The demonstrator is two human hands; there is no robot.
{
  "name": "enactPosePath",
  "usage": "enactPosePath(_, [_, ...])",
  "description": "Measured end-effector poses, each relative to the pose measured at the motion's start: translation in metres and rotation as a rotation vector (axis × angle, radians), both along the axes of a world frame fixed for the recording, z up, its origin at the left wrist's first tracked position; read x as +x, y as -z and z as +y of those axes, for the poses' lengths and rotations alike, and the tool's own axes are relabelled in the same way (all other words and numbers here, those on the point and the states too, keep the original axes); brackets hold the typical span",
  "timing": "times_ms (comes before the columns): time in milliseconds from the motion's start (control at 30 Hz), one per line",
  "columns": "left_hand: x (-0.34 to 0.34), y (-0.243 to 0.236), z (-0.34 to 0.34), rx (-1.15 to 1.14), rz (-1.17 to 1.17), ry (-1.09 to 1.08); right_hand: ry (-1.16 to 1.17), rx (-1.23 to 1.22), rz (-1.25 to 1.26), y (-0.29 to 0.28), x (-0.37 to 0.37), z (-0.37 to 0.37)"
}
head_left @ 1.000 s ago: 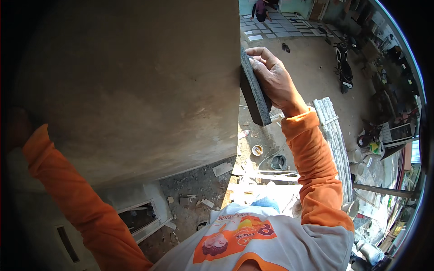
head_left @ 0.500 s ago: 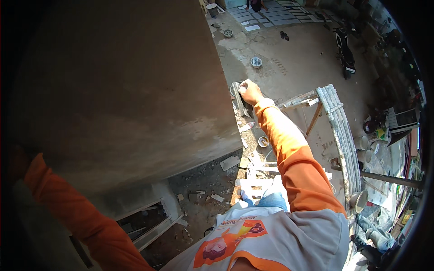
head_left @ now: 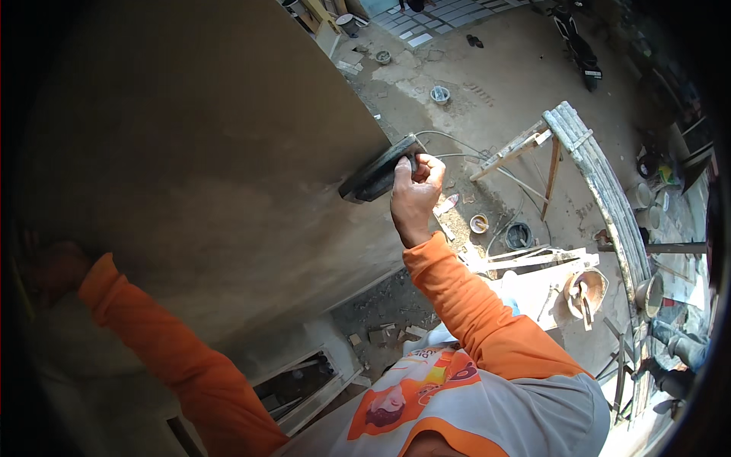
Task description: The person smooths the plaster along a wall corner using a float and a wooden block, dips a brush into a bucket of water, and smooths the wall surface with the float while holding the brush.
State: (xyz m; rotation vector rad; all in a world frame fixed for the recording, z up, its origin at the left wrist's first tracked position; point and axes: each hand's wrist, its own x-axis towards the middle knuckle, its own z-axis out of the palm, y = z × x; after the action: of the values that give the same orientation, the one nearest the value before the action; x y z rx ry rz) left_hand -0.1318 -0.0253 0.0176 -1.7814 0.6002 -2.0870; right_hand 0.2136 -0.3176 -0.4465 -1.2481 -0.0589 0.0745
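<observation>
My right hand (head_left: 413,198) grips a dark rectangular hand float (head_left: 369,174) lying at a slant at the edge of a grey plastered wall (head_left: 190,129); whether its face touches the plaster is unclear. My left hand (head_left: 59,270) is low on the dim left side, at or close to the wall beside a thin yellowish edge. Its fingers are too dark to make out.
Below, right, are lashed poles (head_left: 601,183), wooden boards, a mortar bucket (head_left: 585,293), small pails and loose cables. A motorcycle (head_left: 579,49) stands in the yard. A person (head_left: 415,6) is by laid tiles at the top. Rubble lies at the wall's foot.
My right hand and the float have swung from upright along the wall's edge to a diagonal, further left over its face. The view has shifted; my left hand appears further right in it.
</observation>
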Motion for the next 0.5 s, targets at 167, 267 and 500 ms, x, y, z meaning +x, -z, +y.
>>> enactPosePath(167, [0.035, 0.028, -0.021, -0.440, -0.241, -0.059, 0.051, 0.060, 0.130, -0.040, 0.004, 0.013])
enactPosePath(267, [0.046, 0.029, -0.036, -0.520, -0.217, 0.074, 0.103, 0.026, -0.028, -0.092, -0.007, 0.016])
enactPosePath(500, [0.061, 0.039, -0.050, -0.487, -0.176, 0.109, -0.055, 0.159, -0.681, -0.171, -0.046, 0.015])
